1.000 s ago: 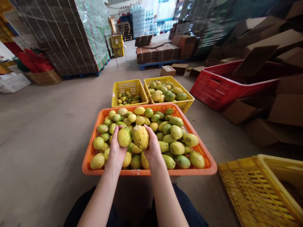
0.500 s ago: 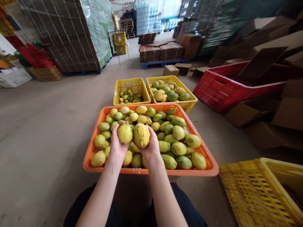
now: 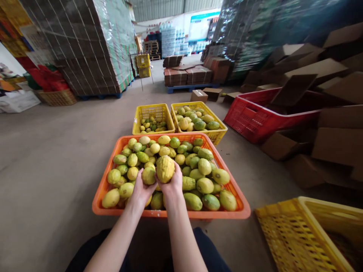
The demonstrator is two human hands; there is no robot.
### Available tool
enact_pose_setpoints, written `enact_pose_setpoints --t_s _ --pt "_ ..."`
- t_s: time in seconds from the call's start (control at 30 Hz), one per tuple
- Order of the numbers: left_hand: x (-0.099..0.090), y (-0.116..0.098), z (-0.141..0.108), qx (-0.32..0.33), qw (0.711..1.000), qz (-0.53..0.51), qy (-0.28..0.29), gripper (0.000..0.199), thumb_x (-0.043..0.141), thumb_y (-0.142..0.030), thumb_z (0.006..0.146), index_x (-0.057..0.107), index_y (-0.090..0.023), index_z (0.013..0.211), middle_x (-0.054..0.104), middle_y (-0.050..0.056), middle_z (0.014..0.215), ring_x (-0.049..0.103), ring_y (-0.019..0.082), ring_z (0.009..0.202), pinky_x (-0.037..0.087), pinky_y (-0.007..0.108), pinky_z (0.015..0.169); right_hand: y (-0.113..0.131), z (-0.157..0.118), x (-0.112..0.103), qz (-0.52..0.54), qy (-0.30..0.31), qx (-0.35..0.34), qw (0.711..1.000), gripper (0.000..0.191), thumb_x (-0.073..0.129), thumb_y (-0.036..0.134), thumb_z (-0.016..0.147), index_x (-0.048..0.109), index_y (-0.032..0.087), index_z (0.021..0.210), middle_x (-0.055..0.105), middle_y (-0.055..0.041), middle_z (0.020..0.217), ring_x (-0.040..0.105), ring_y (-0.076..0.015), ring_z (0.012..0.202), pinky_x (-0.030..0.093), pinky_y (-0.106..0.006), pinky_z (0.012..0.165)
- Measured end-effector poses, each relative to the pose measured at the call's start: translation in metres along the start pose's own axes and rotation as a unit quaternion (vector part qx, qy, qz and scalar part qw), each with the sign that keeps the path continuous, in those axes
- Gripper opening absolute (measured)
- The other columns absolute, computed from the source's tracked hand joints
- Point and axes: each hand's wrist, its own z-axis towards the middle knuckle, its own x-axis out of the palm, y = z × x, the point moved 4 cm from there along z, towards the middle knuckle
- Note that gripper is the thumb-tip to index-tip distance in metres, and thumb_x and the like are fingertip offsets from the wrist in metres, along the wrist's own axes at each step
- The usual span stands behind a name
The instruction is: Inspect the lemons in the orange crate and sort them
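A wide orange crate (image 3: 241,213) full of yellow-green fruits stands in front of me. Over its middle, my left hand (image 3: 141,190) is closed around a smooth, smaller yellow-green fruit (image 3: 148,176). Beside it my right hand (image 3: 173,185) grips a larger, ribbed yellow fruit (image 3: 165,169). The two hands are close together, with the held fruits side by side. Fingers beneath the fruits are partly hidden.
Behind the orange crate stand two yellow crates (image 3: 154,105) (image 3: 224,133) with fruits. A red crate (image 3: 246,119) and cardboard boxes (image 3: 337,147) are at the right. Another yellow crate (image 3: 292,230) is at the lower right.
The view has shifted, so the crates appear lower and further left. Both hands have come closer together, and the smaller fruit in my left hand now sits lower than the ribbed one.
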Motion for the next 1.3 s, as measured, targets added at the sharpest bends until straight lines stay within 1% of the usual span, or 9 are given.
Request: enact_pose_setpoints --t_s 0.13,0.27,0.37,0.47,0.57,0.7,0.97,1.17,1.3 --pt "0.024 -0.005 0.002 -0.007 1.0 0.014 0.003 0.028 0.05 -0.02 0.104 0.065 -0.019 0.127 0.071 0.015 0.133 0.068 0.033 0.132 0.066 0.045 0.097 0.011 -0.005 -0.001 0.071 -0.072 0.054 0.993 0.022 0.051 0.039 0.097 0.062 0.026 0.082 0.065 0.0041 0.057 0.063 -0.0177 0.048 0.054 -0.03 0.051" --pt "0.109 -0.06 -0.005 0.084 0.993 -0.001 0.082 0.043 0.055 -0.037 0.104 0.06 -0.025 0.144 0.066 0.01 0.149 0.059 0.028 0.145 0.058 0.044 0.112 0.024 -0.01 0.001 0.084 -0.071 0.033 0.993 0.02 0.051 0.039 0.097 0.06 0.026 0.084 0.064 0.0049 0.057 0.062 -0.0173 0.048 0.05 -0.028 0.049" --pt "0.164 -0.1 -0.014 0.151 0.98 0.001 0.126 0.068 0.046 -0.05 0.105 0.038 -0.023 0.167 0.046 0.018 0.169 0.041 0.033 0.16 0.054 0.051 0.115 0.024 -0.012 -0.001 0.089 -0.058 0.041 0.993 0.021 0.052 0.04 0.096 0.062 0.026 0.084 0.066 0.0043 0.059 0.063 -0.0175 0.049 0.054 -0.031 0.053" --pt "0.173 -0.115 -0.017 0.157 0.968 0.063 0.187 0.073 0.046 -0.04 0.104 0.03 -0.013 0.171 0.037 0.025 0.173 0.04 0.035 0.16 0.054 0.046 0.115 0.022 -0.014 -0.003 0.086 -0.052 0.051 0.994 0.022 0.053 0.041 0.097 0.063 0.026 0.083 0.066 0.0037 0.06 0.063 -0.0177 0.051 0.053 -0.03 0.053" --pt "0.133 -0.115 -0.009 0.132 0.959 0.131 0.213 0.067 0.045 -0.022 0.1 0.041 -0.009 0.165 0.055 0.025 0.161 0.058 0.033 0.148 0.061 0.041 0.109 0.021 -0.016 -0.005 0.073 -0.059 0.048 0.994 0.024 0.053 0.042 0.098 0.062 0.026 0.082 0.064 0.0033 0.059 0.063 -0.0177 0.052 0.05 -0.029 0.052" --pt "0.05 -0.13 -0.001 0.109 0.952 0.211 0.191 0.064 0.043 -0.014 0.098 0.047 -0.002 0.161 0.075 0.024 0.136 0.08 0.027 0.108 0.067 0.037 0.092 0.015 -0.021 -0.004 0.051 -0.061 0.068 0.994 0.025 0.052 0.041 0.098 0.063 0.025 0.083 0.066 0.0017 0.06 0.064 -0.0183 0.055 0.051 -0.028 0.054" --pt "-0.074 -0.193 -0.011 0.138 0.962 0.219 0.082 0.072 0.044 -0.003 0.092 0.039 0.002 0.164 0.083 0.012 0.089 0.081 0.021 0.076 0.068 0.029 0.069 0.007 -0.052 -0.001 0.014 -0.06 0.129 0.99 0.024 0.052 0.037 0.099 0.067 0.017 0.099 0.073 -0.0084 0.074 0.067 -0.0215 0.067 0.05 -0.024 0.052" --pt "-0.134 -0.213 0.004 0.135 0.968 0.211 0.022 0.084 0.051 -0.004 0.086 0.032 0.001 0.168 0.083 0.009 0.086 0.08 0.021 0.075 0.068 0.026 0.066 0.062 -0.053 -0.019 -0.088 -0.091 0.044 0.991 0.019 0.061 0.027 0.095 0.069 0.015 0.107 0.076 -0.011 0.082 0.071 -0.0244 0.072 0.06 -0.034 0.063" --pt "-0.183 -0.221 0.021 0.105 0.968 0.229 -0.005 0.095 0.062 -0.011 0.079 0.033 -0.005 0.17 0.085 0.013 0.099 0.081 0.029 0.103 0.07 0.03 0.073 0.105 -0.016 -0.041 -0.17 -0.137 0.007 0.976 0.019 0.07 0.02 0.089 0.066 0.019 0.108 0.074 -0.0075 0.084 0.07 -0.0232 0.07 0.061 -0.034 0.062"
